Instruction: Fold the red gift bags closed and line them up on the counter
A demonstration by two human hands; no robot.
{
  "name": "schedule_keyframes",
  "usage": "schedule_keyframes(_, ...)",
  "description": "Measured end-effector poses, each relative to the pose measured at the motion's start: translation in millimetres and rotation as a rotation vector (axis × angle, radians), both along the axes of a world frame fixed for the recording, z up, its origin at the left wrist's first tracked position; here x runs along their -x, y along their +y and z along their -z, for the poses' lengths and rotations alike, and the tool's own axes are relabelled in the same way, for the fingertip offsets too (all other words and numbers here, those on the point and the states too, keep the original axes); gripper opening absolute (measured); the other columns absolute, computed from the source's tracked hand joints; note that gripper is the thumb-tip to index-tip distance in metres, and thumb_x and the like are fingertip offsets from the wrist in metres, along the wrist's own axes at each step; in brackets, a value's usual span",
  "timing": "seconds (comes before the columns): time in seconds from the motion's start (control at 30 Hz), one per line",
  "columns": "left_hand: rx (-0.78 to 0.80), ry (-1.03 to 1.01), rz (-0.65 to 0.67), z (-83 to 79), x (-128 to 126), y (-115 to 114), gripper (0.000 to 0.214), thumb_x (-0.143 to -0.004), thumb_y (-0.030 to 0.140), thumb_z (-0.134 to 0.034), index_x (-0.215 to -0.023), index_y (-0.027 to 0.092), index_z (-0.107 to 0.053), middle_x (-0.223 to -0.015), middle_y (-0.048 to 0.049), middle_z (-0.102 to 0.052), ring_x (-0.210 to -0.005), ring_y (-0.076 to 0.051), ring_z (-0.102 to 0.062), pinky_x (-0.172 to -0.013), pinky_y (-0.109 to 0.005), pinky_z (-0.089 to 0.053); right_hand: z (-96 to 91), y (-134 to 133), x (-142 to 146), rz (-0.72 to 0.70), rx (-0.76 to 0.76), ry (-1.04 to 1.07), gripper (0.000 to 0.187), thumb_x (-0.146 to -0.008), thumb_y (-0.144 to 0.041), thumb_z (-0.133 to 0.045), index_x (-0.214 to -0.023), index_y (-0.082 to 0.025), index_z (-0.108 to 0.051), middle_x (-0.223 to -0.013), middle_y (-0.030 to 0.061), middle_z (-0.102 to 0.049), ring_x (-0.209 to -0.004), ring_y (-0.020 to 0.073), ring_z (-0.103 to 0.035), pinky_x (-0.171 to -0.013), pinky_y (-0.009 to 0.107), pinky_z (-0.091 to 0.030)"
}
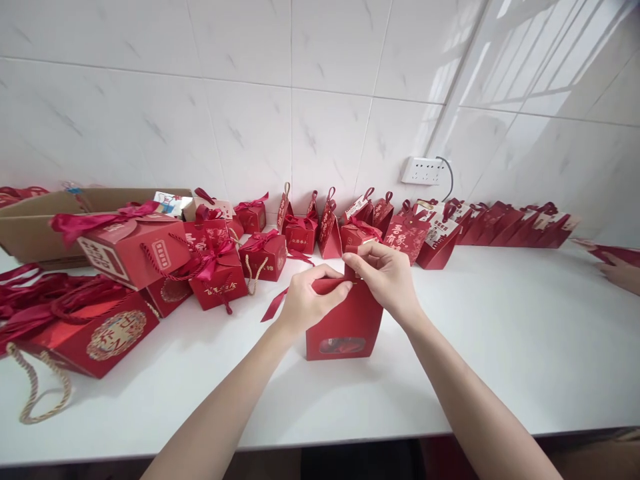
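left hand [305,300] grip: pinching red box [345,327] top | right hand [387,273] grip: same

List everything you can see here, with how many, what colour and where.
gift box: one, red, with a small window, table centre, between both hands
ribbon: one, dark red, trailing left from that box
gift boxes: many, red, piled at left and lined along the wall
cardboard box: one, brown, far left
rope handle: one, beige, front left
wall socket: one, white, on the tiled wall
table: one, white
other person's hand: one, right edge
left hand: pinching the box top
right hand: pinching the box top
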State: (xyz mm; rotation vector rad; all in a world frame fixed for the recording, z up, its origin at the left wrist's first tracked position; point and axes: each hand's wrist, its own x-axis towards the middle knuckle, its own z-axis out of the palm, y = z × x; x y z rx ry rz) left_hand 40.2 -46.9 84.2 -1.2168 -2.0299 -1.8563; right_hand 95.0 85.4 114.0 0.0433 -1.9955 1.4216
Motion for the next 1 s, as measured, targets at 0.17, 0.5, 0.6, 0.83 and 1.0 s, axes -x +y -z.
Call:
schedule_keyframes(0.17, 0.008, -0.023, -0.004, -1.6, -0.5, 0.6, 0.008, -0.074, 0.025, -0.065, -0.069, 0.020, -0.065, -0.070, 0.0021, -0.069, -0.068, -0.014, -0.064, -0.067, -0.023, -0.052, -3.5, 5.5, -4.7, -0.076, -0.009, -0.019, 0.028, -0.074, -0.045, -0.067, -0.067, -0.018, -0.061, -0.060, -0.0004, -0.057, -0.055, 0.0125, -0.052, -0.051, 0.025, -0.043)
schedule_keyframes(0.5, 0.017, -0.039, -0.046, -1.0, -0.9, 0.2, 0.012, -0.074, 0.029, -0.067, -0.067, 0.020, -0.067, -0.068, 0.0014, -0.069, -0.066, -0.015, -0.065, -0.064, -0.023, -0.052, 6.0, 16.5, -23.9, -0.241, -0.190, -0.142, 0.013, -0.081, -0.027, -0.060, -0.072, -0.019, -0.060, -0.078, 0.0009, -0.062, -0.072, 0.0143, -0.058, -0.060, 0.024, -0.048)
schedule_keyframes(0.6, 0.016, -0.045, -0.047, -1.3, -0.6, 0.3, 0.011, -0.074, 0.028, -0.067, -0.066, 0.020, -0.067, -0.068, 0.0018, -0.070, -0.065, -0.014, -0.065, -0.063, -0.022, -0.052, 9.0, 15.6, -20.9, -0.301, -0.081, -0.163, 0.016, -0.081, -0.029, -0.060, -0.070, -0.019, -0.055, -0.076, -0.0003, -0.058, -0.066, 0.0121, -0.055, -0.053, 0.021, -0.044)
schedule_keyframes(0.83, 0.012, -0.046, -0.059, -0.8, -1.3, -0.3, 0.011, -0.075, 0.028, -0.066, -0.067, 0.020, -0.068, -0.067, 0.0016, -0.070, -0.065, -0.014, -0.065, -0.060, -0.022, -0.052, 8.8, 16.4, -20.3, -0.396, 0.078, -0.221, 0.021, -0.076, -0.033, -0.066, -0.070, -0.019, -0.052, -0.075, -0.0010, -0.053, -0.063, 0.0117, -0.052, -0.051, 0.021, -0.041)
schedule_keyframes(1.0, 0.004, -0.031, -0.060, -1.9, -2.0, 0.6, 0.009, -0.074, 0.026, -0.066, -0.067, 0.020, -0.068, -0.068, 0.0017, -0.070, -0.065, -0.014, -0.064, -0.064, -0.022, -0.052, 11.6, 11.8, -17.5, -0.360, 0.150, -0.184, 0.019, -0.074, -0.027, -0.065, -0.066, -0.019, -0.050, -0.068, -0.0036, -0.052, -0.059, 0.0097, -0.050, -0.050, 0.020, -0.038)
